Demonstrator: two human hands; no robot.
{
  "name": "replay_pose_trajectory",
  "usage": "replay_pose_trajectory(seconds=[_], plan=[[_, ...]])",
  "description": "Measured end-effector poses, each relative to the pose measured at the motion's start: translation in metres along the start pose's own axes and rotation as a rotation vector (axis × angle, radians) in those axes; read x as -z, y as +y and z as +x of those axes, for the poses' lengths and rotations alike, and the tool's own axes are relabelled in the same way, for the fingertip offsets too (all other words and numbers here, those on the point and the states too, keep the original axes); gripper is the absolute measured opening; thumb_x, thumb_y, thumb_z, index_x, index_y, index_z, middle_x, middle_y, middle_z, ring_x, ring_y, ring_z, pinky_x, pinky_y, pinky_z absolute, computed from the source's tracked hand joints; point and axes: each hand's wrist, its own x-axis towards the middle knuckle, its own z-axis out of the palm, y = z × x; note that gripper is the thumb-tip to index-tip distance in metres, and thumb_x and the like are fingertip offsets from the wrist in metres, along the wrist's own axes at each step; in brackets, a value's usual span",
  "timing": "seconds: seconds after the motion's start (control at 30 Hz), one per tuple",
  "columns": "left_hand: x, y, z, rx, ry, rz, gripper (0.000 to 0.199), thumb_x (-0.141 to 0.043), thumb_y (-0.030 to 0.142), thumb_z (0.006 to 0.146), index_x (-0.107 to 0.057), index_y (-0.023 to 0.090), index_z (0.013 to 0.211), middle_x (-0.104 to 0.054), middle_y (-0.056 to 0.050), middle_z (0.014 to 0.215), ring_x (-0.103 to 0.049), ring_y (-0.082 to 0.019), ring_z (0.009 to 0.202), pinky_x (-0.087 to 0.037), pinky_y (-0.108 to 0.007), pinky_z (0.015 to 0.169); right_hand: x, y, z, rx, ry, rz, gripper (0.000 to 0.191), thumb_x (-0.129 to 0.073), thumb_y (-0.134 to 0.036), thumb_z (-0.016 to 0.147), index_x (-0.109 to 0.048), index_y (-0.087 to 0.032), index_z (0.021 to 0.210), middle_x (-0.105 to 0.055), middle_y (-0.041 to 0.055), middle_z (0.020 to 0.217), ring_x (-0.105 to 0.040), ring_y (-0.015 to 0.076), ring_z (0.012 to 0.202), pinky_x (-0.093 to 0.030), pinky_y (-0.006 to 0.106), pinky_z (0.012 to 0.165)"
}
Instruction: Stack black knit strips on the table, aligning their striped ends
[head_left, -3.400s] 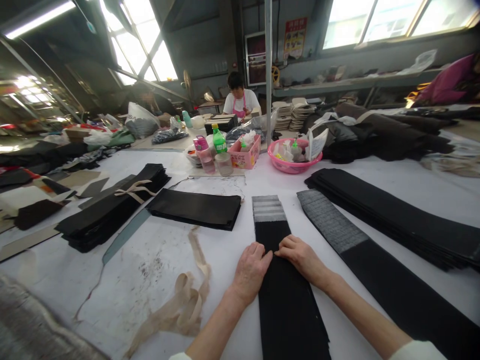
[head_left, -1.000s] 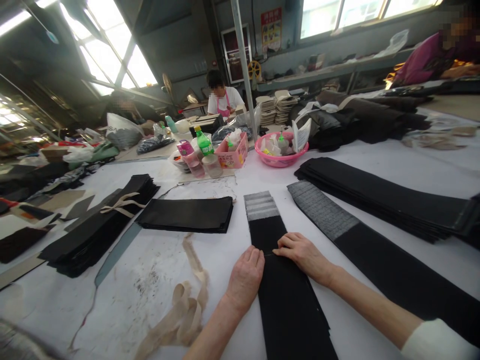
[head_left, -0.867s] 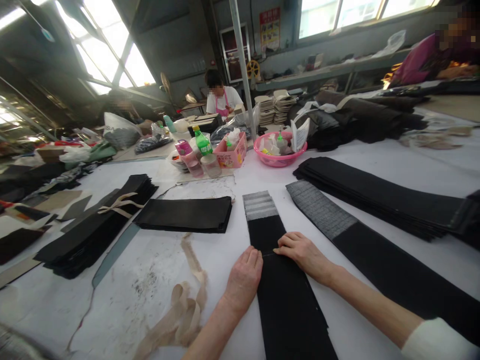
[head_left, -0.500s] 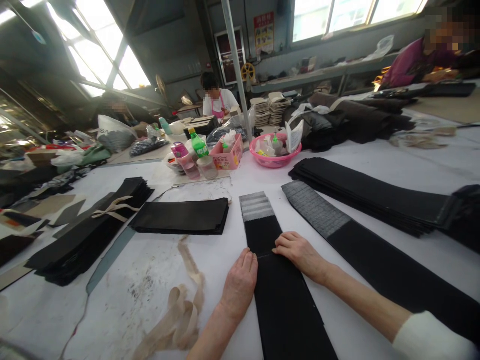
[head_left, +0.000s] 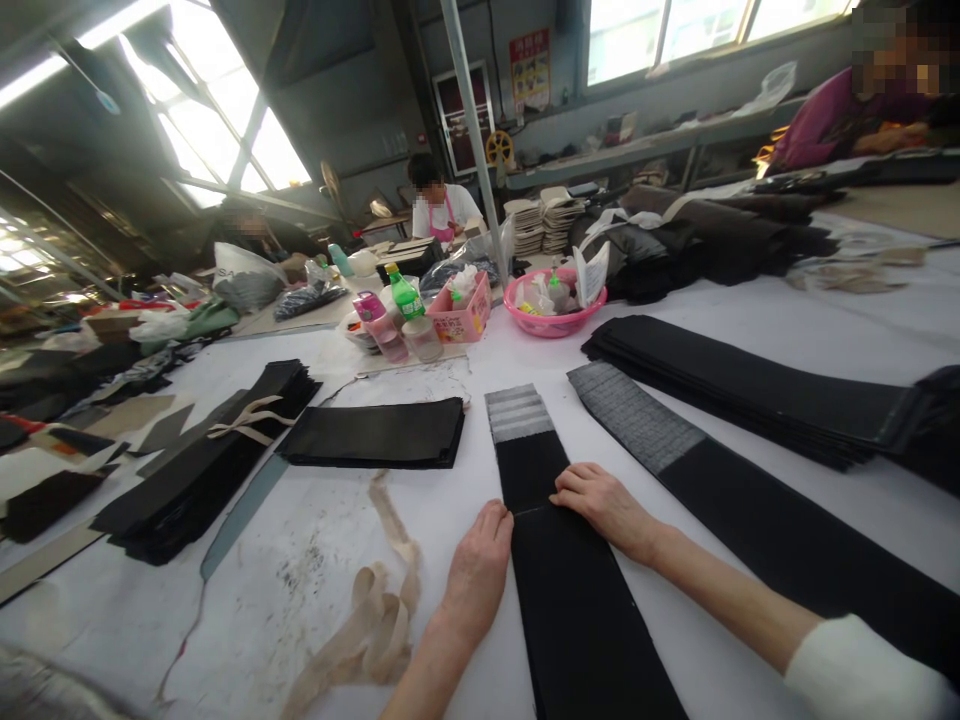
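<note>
A long black strip [head_left: 585, 600] lies in front of me on the white tabletop, crossed by a thin pale line. Beyond that line, its far end shows grey bands [head_left: 517, 412]. My left hand [head_left: 480, 560] has its fingers together on the strip's left edge. On the right edge, my right hand [head_left: 600, 505] pinches the strip close to the same line. To the right lies another black strip with a grey patterned end [head_left: 637, 415]. A flat black stack [head_left: 375, 432] sits to the left of the hands.
A tied black stack [head_left: 217, 460] and a loose beige ribbon [head_left: 390, 620] lie left. Behind are a pink basin [head_left: 551, 320], a pink box [head_left: 461, 318] and a green bottle [head_left: 405, 295]. Black layers [head_left: 735, 385] lie right. People sit farther back.
The view has shifted slightly, so things at the left appear farther right. Both hands keep almost the same hold on the strip's edges.
</note>
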Motion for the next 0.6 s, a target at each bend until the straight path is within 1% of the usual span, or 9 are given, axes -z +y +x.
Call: replay_pose_trajectory(seconds=[0.07,0.13,0.17,0.2,0.27,0.33,0.43,0.6], plan=[[0.011,0.004,0.006,0.070,-0.046,-0.013,0.017,-0.045,0.004,0.088,-0.057,0.016,0.091,-0.055,-0.007,0.101,-0.055,-0.020,0.099,-0.054,-0.035,0.086,0.000,0.000,0.000,0.001,-0.007,-0.001,0.012,-0.054,-0.019,0.093,-0.064,-0.020,0.097,-0.061,0.0026,0.095,-0.053,0.0172,0.094,-0.041,0.034,0.087],[0.018,0.012,0.015,0.094,-0.051,0.013,0.015,-0.048,0.006,0.088,-0.057,0.016,0.082,-0.054,-0.006,0.095,-0.053,-0.022,0.098,-0.052,-0.038,0.087,0.000,-0.001,0.000,0.002,-0.010,-0.005,0.011,-0.054,-0.019,0.092,-0.064,-0.020,0.097,-0.061,0.0025,0.095,-0.053,0.0172,0.094,-0.041,0.033,0.087],[0.019,0.016,0.020,0.079,-0.043,0.028,0.014,-0.049,0.006,0.088,-0.058,0.016,0.084,-0.054,-0.006,0.094,-0.052,-0.023,0.099,-0.050,-0.039,0.088,0.000,-0.001,0.000,0.001,-0.010,-0.009,0.011,-0.054,-0.019,0.093,-0.065,-0.020,0.097,-0.061,0.0026,0.095,-0.053,0.0173,0.095,-0.041,0.033,0.087],[0.018,0.021,0.024,0.053,-0.038,0.042,0.013,-0.049,0.007,0.088,-0.059,0.015,0.090,-0.053,-0.006,0.094,-0.051,-0.023,0.100,-0.050,-0.039,0.089,0.000,-0.002,0.000,-0.001,-0.009,-0.013,0.012,-0.054,-0.020,0.093,-0.065,-0.020,0.097,-0.061,0.0027,0.095,-0.053,0.0173,0.095,-0.041,0.033,0.088],[0.012,0.030,0.031,-0.002,-0.045,0.076,0.022,-0.049,0.007,0.088,-0.057,0.015,0.108,-0.054,-0.006,0.095,-0.051,-0.022,0.097,-0.050,-0.038,0.086,-0.001,-0.002,0.000,-0.003,-0.014,-0.020,0.013,-0.053,-0.020,0.093,-0.065,-0.020,0.096,-0.061,0.0030,0.096,-0.053,0.0174,0.095,-0.041,0.033,0.088],[0.004,0.036,0.035,-0.040,-0.063,0.131,0.032,-0.050,0.008,0.088,-0.053,0.015,0.119,-0.054,-0.007,0.097,-0.051,-0.023,0.094,-0.050,-0.038,0.082,0.000,-0.001,0.001,-0.004,-0.022,-0.018,0.013,-0.053,-0.021,0.093,-0.066,-0.020,0.097,-0.061,0.0032,0.096,-0.053,0.0176,0.096,-0.041,0.033,0.088],[-0.003,0.040,0.037,-0.058,-0.085,0.196,0.033,-0.052,0.011,0.088,-0.053,0.016,0.120,-0.053,-0.007,0.096,-0.051,-0.022,0.089,-0.049,-0.037,0.077,0.004,0.005,0.002,0.021,-0.041,0.002,0.014,-0.054,-0.022,0.093,-0.067,-0.022,0.097,-0.063,0.0026,0.094,-0.053,0.0176,0.096,-0.041,0.033,0.088],[-0.001,0.042,0.036,-0.071,-0.096,0.248,0.033,-0.053,0.011,0.087,-0.054,0.015,0.120,-0.053,-0.006,0.095,-0.051,-0.022,0.087,-0.047,-0.036,0.074,0.018,0.016,0.002,0.064,-0.101,0.038,0.015,-0.055,-0.022,0.092,-0.069,-0.022,0.097,-0.064,0.0018,0.093,-0.054,0.0163,0.094,-0.042,0.031,0.086]])
